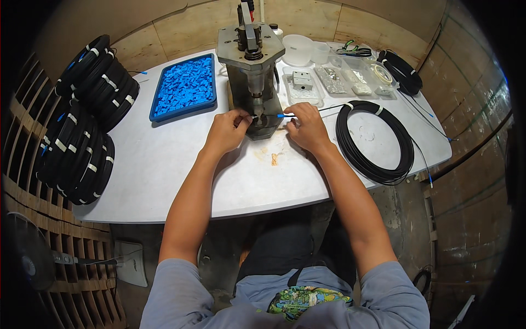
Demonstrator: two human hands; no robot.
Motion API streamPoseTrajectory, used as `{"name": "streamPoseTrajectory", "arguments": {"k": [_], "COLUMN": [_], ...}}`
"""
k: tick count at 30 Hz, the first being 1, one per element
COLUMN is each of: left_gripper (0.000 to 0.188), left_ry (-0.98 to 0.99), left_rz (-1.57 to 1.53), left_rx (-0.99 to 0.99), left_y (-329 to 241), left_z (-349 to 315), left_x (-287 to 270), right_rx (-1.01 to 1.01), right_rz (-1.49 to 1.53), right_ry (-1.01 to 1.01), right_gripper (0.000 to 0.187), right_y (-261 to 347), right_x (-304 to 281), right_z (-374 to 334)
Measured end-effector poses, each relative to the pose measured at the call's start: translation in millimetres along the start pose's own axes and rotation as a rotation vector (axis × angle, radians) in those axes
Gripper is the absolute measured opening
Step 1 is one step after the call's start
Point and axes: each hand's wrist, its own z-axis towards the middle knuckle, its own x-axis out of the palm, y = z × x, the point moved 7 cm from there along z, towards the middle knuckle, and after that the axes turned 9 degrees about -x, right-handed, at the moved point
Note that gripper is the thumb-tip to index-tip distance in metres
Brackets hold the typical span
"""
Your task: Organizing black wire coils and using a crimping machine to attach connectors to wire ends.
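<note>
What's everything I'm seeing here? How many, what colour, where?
Table: one, white, centre
Press: one, grey, table's back
Tray: one, blue, left of press
Small pieces: many, blue, in tray
Containers: several, clear, right of press
Block: one, silvery, in container
Tubs: two, whitish, behind containers
Tool: one, green-handled, back right
Large coil: one, black, table's right
Other coils: several, black, left and back right
Cable tip: one, blue, beside press
Fan: one, dark head, lower left
Sleeves: two, bluish, lower edge
Left hand: one, fingers at press
Right hand: one, fingers beside cable tip
</note>
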Motion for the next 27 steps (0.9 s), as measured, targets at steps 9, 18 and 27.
{"name": "streamPoseTrajectory", "arguments": {"k": [9, 18, 27], "left_gripper": [0.018, 0.019, 0.02], "left_ry": [0.003, 0.0, 0.001], "left_rz": [-0.013, -0.005, 0.003], "left_rx": [-0.009, 0.0, -0.007], "left_y": [3, 4, 7], "left_z": [0, 1, 2], "left_x": [0, 1, 1], "right_rx": [-0.067, -0.017, -0.005], "right_rz": [-0.132, -0.089, -0.028], "right_ry": [-0.11, -0.084, -0.072], "right_gripper": [0.024, 0.023, 0.025], "right_y": [3, -2, -2], "right_x": [-10, -5, -4], "right_z": [-2, -2, -2]}}
